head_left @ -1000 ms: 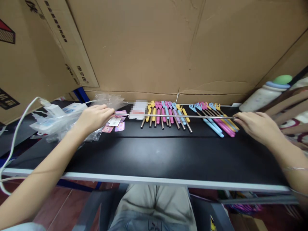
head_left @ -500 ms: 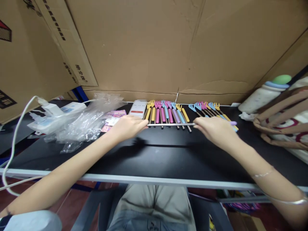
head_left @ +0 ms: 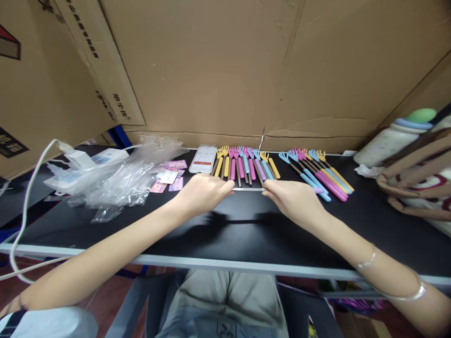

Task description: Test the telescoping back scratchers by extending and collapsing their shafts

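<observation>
Presently: metal rod (head_left: 248, 189) lay crosswise just above desk (head_left: 225, 234) | left hand (head_left: 200, 195) fingers pinched its left end, right hand (head_left: 292, 202) fingers its right | both equally near, before back-scratcher row (head_left: 246, 164).

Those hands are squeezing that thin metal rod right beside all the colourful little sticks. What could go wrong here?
The left hand and right hand pinch the metal rod right at the handle ends of the nearer row of sticks; a slip might knock them askew. Skin could perhaps get nipped at the rod's ends.
</observation>
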The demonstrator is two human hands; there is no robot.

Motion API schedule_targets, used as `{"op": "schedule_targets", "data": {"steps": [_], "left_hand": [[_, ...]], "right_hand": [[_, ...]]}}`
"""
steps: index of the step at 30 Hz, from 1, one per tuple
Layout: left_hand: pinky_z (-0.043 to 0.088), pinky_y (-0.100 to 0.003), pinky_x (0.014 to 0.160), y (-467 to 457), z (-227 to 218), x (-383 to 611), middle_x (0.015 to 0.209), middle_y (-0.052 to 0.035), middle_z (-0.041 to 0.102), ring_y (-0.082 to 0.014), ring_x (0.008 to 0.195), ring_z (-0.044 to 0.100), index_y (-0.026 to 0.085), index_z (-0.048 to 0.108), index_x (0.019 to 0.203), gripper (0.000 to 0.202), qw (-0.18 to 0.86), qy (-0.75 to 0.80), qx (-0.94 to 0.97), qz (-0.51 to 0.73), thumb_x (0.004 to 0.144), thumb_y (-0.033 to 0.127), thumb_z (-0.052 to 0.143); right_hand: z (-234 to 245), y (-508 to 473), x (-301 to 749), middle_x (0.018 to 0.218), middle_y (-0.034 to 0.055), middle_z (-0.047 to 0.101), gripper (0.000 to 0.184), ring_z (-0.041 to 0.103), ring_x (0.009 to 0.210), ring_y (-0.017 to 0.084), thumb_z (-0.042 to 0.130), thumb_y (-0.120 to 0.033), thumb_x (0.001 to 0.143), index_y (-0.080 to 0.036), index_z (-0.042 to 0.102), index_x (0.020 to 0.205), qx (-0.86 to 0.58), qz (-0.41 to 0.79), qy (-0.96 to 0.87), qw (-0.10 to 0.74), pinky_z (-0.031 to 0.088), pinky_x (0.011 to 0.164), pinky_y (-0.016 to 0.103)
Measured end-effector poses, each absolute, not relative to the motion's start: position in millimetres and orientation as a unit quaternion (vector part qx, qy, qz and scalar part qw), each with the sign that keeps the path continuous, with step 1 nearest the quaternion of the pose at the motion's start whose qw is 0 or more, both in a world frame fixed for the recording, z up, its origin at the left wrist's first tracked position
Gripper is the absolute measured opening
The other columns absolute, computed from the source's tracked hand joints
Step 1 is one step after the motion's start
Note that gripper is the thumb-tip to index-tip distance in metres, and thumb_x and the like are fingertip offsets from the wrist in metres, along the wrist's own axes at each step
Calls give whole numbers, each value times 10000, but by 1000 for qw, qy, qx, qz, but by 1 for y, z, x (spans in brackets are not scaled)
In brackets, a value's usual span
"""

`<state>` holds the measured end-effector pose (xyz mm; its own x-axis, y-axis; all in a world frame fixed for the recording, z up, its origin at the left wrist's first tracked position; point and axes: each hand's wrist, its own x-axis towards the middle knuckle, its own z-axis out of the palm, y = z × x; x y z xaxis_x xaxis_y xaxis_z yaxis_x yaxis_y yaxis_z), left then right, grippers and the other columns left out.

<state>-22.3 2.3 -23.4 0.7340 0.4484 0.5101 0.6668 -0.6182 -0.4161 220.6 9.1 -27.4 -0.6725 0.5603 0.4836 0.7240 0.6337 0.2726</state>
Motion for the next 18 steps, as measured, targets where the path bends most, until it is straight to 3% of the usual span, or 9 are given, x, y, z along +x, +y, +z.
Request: {"op": "schedule_targets", "data": {"steps": [5, 10, 18], "left_hand": [[310, -253, 498, 3, -24, -5, 536, 9, 563, -131, 474, 556, 165, 495, 737, 222, 289, -278, -898, -182, 938, 164, 399], [298, -254, 492, 4, -26, -8, 530, 25, 562, -125, 480, 566, 173, 512, 761, 253, 291, -269, -896, -201, 963, 299, 427], [337, -243, 536, 10, -13, -27, 585, 23, 611, -109, 521, 568, 184, 538, 759, 282, 327, -279, -885, -182, 971, 318, 409]], "right_hand": [[-32, 3, 197, 598, 1, 641, 292, 576, 517, 121, 382, -324, 965, -192, 544, 762, -345, -212, -891, 205, 219, 469, 240], [-31, 4, 198, 608, 5, 660, 296, 587, 524, 116, 372, -338, 972, -190, 574, 814, -326, -212, -902, 186, 219, 464, 241], [-22, 18, 218, 690, -1, 683, 314, 553, 529, 100, 350, -332, 979, -205, 623, 892, -307, -298, -887, 175, 234, 495, 260]]}}
